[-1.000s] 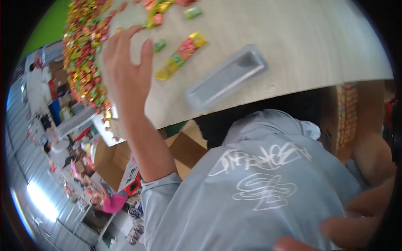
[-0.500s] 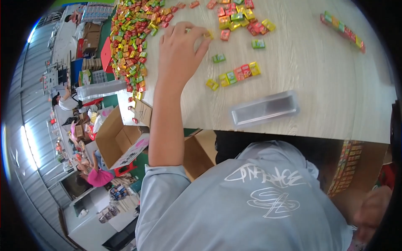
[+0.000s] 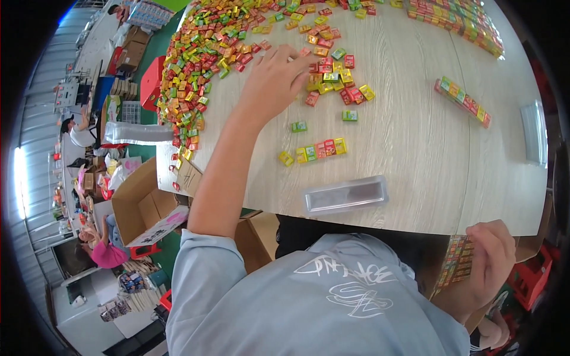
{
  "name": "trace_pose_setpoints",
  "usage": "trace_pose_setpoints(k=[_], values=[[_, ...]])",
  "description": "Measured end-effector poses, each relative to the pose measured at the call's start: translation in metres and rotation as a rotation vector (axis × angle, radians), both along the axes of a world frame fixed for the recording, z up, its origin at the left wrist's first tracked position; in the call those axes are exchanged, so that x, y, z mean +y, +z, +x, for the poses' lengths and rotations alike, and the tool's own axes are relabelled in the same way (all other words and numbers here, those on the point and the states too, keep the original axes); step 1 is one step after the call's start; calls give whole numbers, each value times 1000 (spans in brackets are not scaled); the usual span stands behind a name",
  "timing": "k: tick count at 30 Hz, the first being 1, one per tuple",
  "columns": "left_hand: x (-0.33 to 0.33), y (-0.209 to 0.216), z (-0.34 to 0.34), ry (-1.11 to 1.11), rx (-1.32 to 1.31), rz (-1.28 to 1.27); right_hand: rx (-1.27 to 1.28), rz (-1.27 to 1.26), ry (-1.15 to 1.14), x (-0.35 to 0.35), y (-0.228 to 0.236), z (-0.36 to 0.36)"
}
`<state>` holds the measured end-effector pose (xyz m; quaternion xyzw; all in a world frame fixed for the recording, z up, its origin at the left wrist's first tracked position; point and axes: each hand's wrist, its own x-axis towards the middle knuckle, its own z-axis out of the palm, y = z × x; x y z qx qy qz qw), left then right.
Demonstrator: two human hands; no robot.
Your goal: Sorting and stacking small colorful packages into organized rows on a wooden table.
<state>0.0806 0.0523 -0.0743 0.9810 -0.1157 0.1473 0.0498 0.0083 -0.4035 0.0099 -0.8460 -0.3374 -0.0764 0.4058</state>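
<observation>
Left hand (image 3: 274,83): fingers bent, pinch unclear | wrapped candies (image 3: 331,77): clustered just right of it | right hand (image 3: 494,256): half-curled, pinch unclear, near table (image 3: 415,160) edge

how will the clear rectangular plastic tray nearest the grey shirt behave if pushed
The clear rectangular plastic tray looks thin-walled with nothing visible inside, so probably light for its size. Its rim suggests modest stiffness, though it may flex if squeezed. Lying flat on the pale wood-grain table, it would likely slide, not tip.
</observation>
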Motion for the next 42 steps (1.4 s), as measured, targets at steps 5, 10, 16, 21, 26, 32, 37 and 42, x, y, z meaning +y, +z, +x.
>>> trace_pose_setpoints(k=[5,10,16,21,26,32,37,42], values=[[8,4,3,-19,11,39,142,-29,13,3,-2,9],[7,-1,-1,48,-75,108,146,-29,70,3,-15,18],[5,2,-2,-128,40,67,175,-26,95,6,-21,21],[15,2,-10,-89,24,49,248,-50,117,9,-23,19],[10,2,-16,-55,8,10,264,-66,98,7,-22,14],[1,2,-13,-97,77,-4,236,-72,109,14,-23,10],[10,0,-22,-83,21,16,270,-91,104,15,-19,5],[12,11,-43,8,49,37,290,-94,94,13,-22,6]])
